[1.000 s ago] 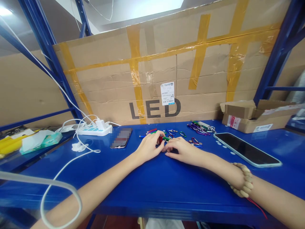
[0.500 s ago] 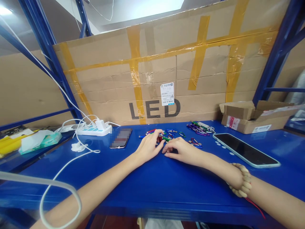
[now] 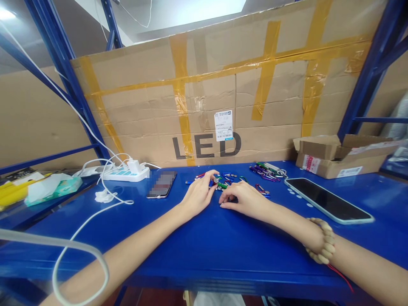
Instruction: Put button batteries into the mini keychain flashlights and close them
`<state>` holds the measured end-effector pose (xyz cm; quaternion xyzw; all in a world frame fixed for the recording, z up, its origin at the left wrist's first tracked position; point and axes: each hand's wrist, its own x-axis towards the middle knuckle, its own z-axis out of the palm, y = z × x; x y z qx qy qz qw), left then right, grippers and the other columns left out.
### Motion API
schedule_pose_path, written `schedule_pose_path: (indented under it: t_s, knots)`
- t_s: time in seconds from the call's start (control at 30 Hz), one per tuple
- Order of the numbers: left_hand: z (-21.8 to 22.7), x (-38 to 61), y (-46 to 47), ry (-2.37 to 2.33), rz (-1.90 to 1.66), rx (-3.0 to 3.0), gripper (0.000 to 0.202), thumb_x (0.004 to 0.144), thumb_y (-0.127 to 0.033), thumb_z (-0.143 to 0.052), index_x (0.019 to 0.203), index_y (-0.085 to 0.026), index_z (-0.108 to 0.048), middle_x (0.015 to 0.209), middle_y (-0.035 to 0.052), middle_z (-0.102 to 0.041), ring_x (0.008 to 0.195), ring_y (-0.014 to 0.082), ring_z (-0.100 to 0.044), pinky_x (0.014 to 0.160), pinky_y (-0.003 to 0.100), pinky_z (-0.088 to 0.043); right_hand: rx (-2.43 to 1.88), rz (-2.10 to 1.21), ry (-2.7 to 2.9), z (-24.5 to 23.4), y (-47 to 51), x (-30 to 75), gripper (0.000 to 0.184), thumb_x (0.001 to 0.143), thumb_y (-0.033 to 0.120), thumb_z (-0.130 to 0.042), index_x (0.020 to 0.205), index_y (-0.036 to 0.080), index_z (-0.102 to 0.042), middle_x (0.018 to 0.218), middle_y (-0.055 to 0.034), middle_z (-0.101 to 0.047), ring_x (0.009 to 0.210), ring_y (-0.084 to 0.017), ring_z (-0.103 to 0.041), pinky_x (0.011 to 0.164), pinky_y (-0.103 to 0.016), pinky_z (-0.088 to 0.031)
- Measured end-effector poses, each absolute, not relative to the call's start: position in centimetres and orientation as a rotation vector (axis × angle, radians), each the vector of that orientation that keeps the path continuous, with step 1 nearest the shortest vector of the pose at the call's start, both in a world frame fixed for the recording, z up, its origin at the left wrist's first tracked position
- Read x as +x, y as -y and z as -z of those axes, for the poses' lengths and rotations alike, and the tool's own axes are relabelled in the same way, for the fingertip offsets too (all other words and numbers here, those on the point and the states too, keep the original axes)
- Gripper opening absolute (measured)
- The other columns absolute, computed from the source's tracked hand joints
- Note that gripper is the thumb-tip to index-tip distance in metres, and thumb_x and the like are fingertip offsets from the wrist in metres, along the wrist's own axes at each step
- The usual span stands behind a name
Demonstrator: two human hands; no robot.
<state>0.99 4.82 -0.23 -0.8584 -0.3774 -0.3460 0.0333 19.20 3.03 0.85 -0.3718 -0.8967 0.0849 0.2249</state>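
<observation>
My left hand (image 3: 199, 192) rests over the small parts on the blue table. Between its thumb and index finger is a small blue tube with a round silver end (image 3: 215, 181). Just to the right, my right hand (image 3: 244, 199) lies on its side, fingers curled and thumb tip against a fingertip; whatever they pinch is too small to make out. Around the fingers are a green metal tube (image 3: 222, 186), blue carabiner clips (image 3: 228, 174), a green carabiner (image 3: 243, 179) and a red carabiner (image 3: 259, 187). Both palms hide some pieces.
Purple and green tubes with clips (image 3: 267, 171) lie behind on the right. A phone in a pale case (image 3: 328, 199) and an open cardboard box (image 3: 328, 163) are at the right. On the left are another phone (image 3: 162, 185), a power strip (image 3: 127, 172) and a looping white cable (image 3: 79, 225).
A red piece showed at my left fingertips before; now a blue one with a silver end does. My right fingertips have drawn slightly right, away from the left hand.
</observation>
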Motion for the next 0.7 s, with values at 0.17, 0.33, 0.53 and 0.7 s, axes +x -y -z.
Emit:
schedule_pose_path:
  t_s: [0.17,0.33,0.53,0.7]
  knots:
    - [0.23,0.85,-4.97,1.151,1.018,-2.669,0.039,0.084,-0.010,-0.046,0.120,-0.024,-0.036,0.101,0.0015,-0.061,0.090,0.0164,-0.062,0.082,0.030,-0.049,-1.038,-0.236,2.469,-0.90,-3.06,19.18,0.006,0.078,0.021,-0.063,0.079,0.021,-0.069,0.079,0.0014,-0.071,0.072,-0.014,-0.063,0.070,-0.027,-0.040]
    - [0.25,0.75,-5.12,1.128,1.008,-2.689,0.038,0.082,-0.009,-0.047,0.117,-0.023,-0.042,0.098,0.0008,-0.060,0.087,0.0162,-0.061,0.081,0.030,-0.049,-1.036,-0.236,2.465,-0.86,-3.10,19.21,0.006,0.077,0.021,-0.064,0.079,0.022,-0.069,0.079,0.0015,-0.071,0.072,-0.015,-0.063,0.071,-0.027,-0.041]
    - [0.00,0.82,-4.83,1.086,1.045,-2.687,0.033,0.083,-0.009,-0.047,0.113,-0.023,-0.045,0.096,0.0008,-0.060,0.088,0.0160,-0.061,0.080,0.029,-0.049,-1.049,-0.243,2.462,-0.87,-3.07,19.26,0.006,0.077,0.021,-0.064,0.079,0.022,-0.070,0.079,0.0016,-0.071,0.072,-0.015,-0.063,0.071,-0.026,-0.042]
    - [0.12,0.75,-4.90,1.022,1.143,-2.668,0.034,0.086,-0.007,-0.042,0.116,-0.022,-0.043,0.099,0.0017,-0.063,0.090,0.0149,-0.062,0.080,0.028,-0.050,-1.032,-0.251,2.461,-0.81,-3.08,19.23,0.006,0.077,0.021,-0.064,0.079,0.021,-0.070,0.078,0.0006,-0.071,0.071,-0.015,-0.063,0.069,-0.026,-0.042]
